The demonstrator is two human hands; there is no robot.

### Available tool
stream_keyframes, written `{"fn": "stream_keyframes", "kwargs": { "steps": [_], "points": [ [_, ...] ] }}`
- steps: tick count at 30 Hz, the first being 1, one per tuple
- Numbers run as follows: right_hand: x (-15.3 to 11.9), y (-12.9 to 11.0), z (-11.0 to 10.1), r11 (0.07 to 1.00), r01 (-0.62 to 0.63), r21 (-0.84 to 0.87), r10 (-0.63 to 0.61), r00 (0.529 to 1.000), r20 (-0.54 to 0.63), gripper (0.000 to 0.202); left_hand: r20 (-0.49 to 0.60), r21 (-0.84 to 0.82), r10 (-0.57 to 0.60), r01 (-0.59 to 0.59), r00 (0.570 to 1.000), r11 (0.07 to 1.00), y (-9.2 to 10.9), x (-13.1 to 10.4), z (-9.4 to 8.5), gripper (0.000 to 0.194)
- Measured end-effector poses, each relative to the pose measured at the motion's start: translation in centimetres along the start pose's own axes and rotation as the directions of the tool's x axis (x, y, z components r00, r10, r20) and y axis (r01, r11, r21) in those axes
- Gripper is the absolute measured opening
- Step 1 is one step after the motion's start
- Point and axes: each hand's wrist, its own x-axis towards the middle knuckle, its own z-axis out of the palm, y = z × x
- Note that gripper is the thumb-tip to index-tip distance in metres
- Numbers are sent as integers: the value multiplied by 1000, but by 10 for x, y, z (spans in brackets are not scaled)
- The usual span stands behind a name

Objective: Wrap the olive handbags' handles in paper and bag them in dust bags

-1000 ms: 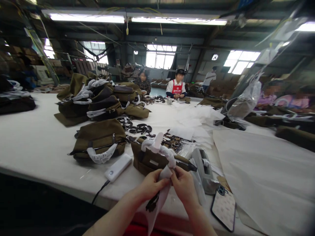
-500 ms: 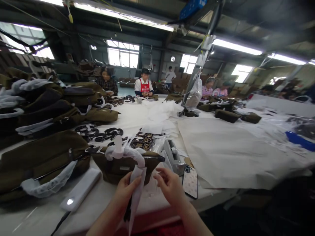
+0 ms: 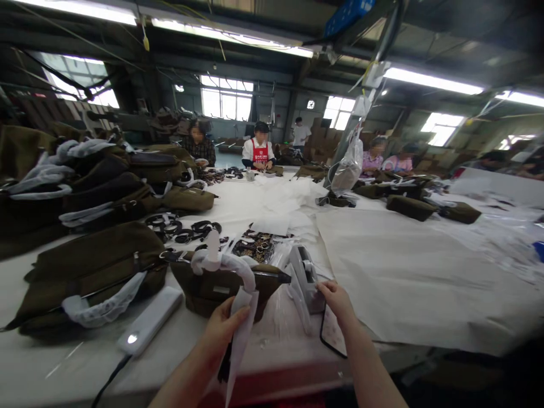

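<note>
My left hand (image 3: 225, 326) is closed on a strip of white wrapping paper (image 3: 243, 334) folded round the lower end of a bag handle. Dark strands hang below the paper. The handle's curved upper part (image 3: 243, 271) is covered in white wrap, and it belongs to an olive-brown bag (image 3: 187, 288) standing on the table in front of me. To the right, my right hand (image 3: 338, 303) pinches at the front end of a grey tape dispenser (image 3: 313, 296). The tape between the fingertips is too thin to make out clearly.
A phone (image 3: 334, 334) lies partly under my right forearm. Left are a white corded device (image 3: 153, 320), another olive bag (image 3: 102, 266) and a bag pile (image 3: 106, 187). Black straps (image 3: 199, 229) and metal fittings (image 3: 253, 246) lie beyond. White sheets (image 3: 382, 260) cover the right side. Several people sit farther back.
My right hand has moved right, from beside the wrapped handle to the front of the tape dispenser. My left hand keeps its hold on the paper. The view has turned slightly left.
</note>
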Motion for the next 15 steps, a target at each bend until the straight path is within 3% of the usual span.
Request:
{"fn": "stream_keyframes", "kwargs": {
  "steps": [6, 11, 15],
  "points": [
    [-30, -9, -12, 999, 39, 5, -39, 999, -35, 45, 36, 29, -3, 1, 999, 1000, -8, 6, -7, 53],
    [-48, 17, -16, 985, -174, 23, 169, 977, 130, 50, 77, 1, -25, 25, 997, 1000, -10, 12, -9, 48],
    [-46, 23, -24, 963, -212, -164, 223, 974, 50, 45, 73, -3, -13, 13, 997, 1000, -7, 11, -7, 49]
  ]
}}
